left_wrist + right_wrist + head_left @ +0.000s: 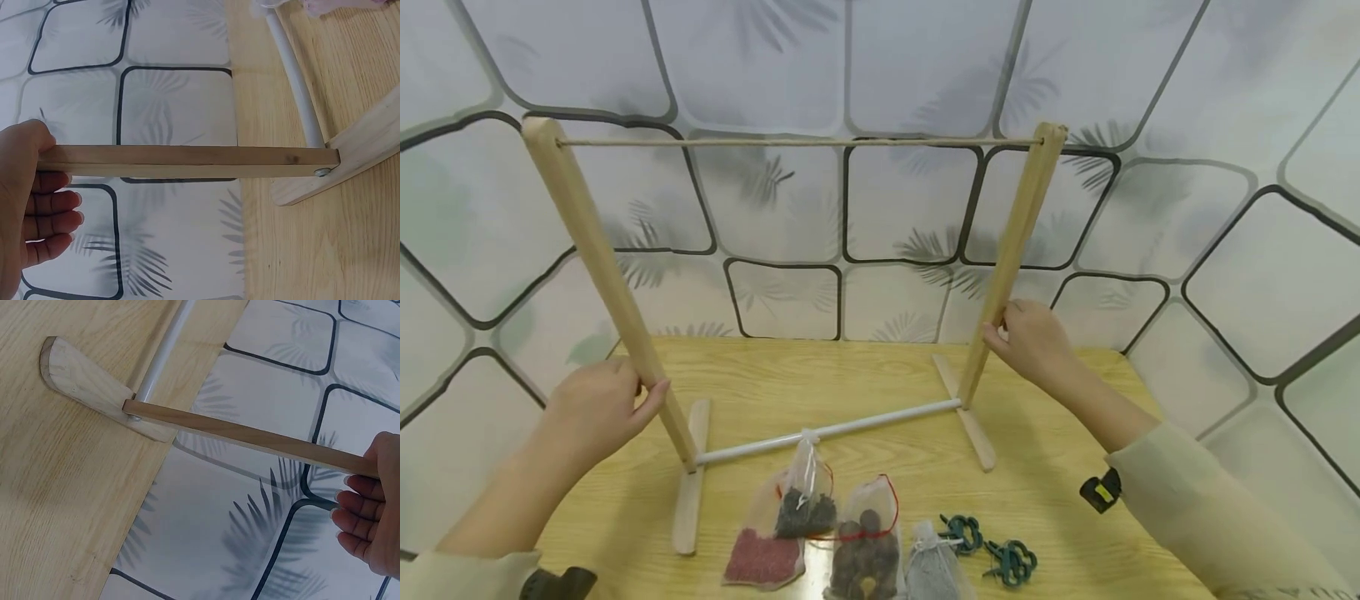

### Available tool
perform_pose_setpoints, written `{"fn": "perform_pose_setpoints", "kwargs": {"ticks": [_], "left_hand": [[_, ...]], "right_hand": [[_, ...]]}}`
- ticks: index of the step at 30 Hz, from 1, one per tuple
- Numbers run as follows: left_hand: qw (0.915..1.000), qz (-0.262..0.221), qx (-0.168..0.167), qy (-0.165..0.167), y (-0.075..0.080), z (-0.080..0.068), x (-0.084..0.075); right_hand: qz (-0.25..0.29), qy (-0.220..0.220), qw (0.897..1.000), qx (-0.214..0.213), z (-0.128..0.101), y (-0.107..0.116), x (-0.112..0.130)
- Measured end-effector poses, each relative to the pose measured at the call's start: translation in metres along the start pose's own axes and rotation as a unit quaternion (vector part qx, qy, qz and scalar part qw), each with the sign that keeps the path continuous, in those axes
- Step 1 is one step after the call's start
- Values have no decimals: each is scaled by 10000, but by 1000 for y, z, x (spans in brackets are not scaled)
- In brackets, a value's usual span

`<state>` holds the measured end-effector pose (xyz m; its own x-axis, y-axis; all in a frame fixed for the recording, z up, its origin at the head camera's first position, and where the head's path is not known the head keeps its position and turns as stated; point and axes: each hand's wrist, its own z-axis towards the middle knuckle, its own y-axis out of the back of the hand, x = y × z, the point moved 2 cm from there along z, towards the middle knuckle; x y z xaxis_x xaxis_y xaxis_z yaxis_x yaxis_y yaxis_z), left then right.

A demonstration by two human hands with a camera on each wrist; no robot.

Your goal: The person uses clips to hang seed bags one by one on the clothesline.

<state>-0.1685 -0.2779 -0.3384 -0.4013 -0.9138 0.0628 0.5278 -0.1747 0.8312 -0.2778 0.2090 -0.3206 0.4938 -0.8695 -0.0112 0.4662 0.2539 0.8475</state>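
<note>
A wooden rack stands on the table, with a left post (598, 250), a right post (1018, 242), a white rod (865, 423) low between them and a cord (805, 142) strung across the top. My left hand (591, 408) grips the left post low down, thumb on its near side. With the right hand (1033, 337) I pinch the right post between thumb and curled fingers. The wrist views show the left post (187, 161) and right post (250, 436) running from each hand down to a flat wooden foot (84, 375).
In front of the rack lie a mesh bag of pink grains (763, 557), a bag with dark bits (805, 512), one with brown balls (865, 558) and a grey pouch (932, 571). Green flower-shaped clips (1011, 562) sit beside them. A patterned curtain (917, 200) hangs behind the table (1060, 467).
</note>
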Motion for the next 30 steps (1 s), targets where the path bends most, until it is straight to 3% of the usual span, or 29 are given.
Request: {"fn": "perform_pose_setpoints", "kwargs": {"ticks": [10, 16, 18, 24, 30], "left_hand": [[9997, -105, 226, 1, -6, 15, -11], [9993, -151, -172, -311, -14, 22, -19], [9988, -245, -244, -346, -19, 24, -22], [9977, -500, -180, -430, -27, 34, -34], [9960, -565, -299, -629, -32, 43, -41]], "right_hand": [[-30, -148, 9998, 88, -16, 13, -13], [25, -211, 9997, -75, -28, 20, -18], [159, -407, 9990, 70, -34, 23, -19], [430, -1059, 9926, 409, -53, 33, -26], [313, -1166, 9924, 249, -67, 40, -32]]}}
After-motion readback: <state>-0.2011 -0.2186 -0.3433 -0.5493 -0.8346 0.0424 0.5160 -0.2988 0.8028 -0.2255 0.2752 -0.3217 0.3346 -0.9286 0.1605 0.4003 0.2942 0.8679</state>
